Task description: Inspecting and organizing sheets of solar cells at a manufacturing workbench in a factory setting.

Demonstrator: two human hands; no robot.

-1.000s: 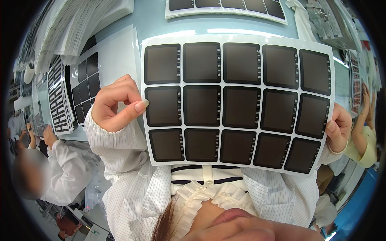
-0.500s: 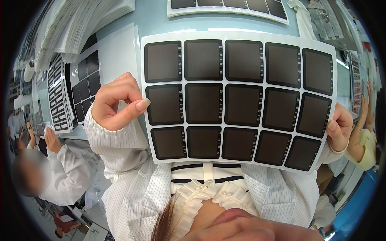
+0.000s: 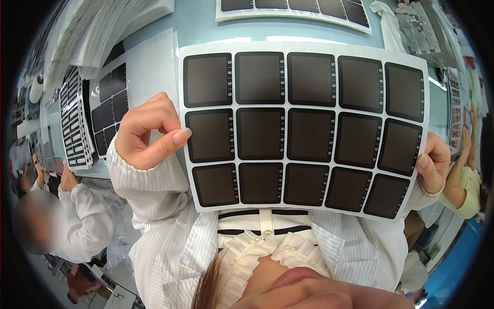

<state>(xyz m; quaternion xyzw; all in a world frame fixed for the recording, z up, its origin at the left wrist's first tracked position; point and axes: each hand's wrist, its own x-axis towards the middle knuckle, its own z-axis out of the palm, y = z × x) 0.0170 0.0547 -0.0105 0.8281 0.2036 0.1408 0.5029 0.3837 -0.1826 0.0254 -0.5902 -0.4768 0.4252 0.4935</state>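
A white sheet point(image 3: 309, 107) bearing rows of dark, rounded-corner panels is held up in front of me. Small light marks run down the right side of each panel. My left hand point(image 3: 152, 131) pinches its left edge, the thumb lying over the front. At the opposite edge my right hand point(image 3: 434, 162) grips it with the thumb in front and the other fingers partly hidden behind. The sheet bows slightly and leans toward my chest, above the table.
Another panel sheet point(image 3: 293, 7) lies at the table's far side. Stacked white sheets point(image 3: 98, 36) stand far left, above more dark-panelled sheets point(image 3: 110, 108). A white cloth-like strip point(image 3: 387, 23) lies at far right. Co-workers sit on both sides, one in a white sleeve point(image 3: 90, 216).
The sheet and both my hands stay almost still, with only a tiny shift. At left, the co-worker's hands have moved slightly.
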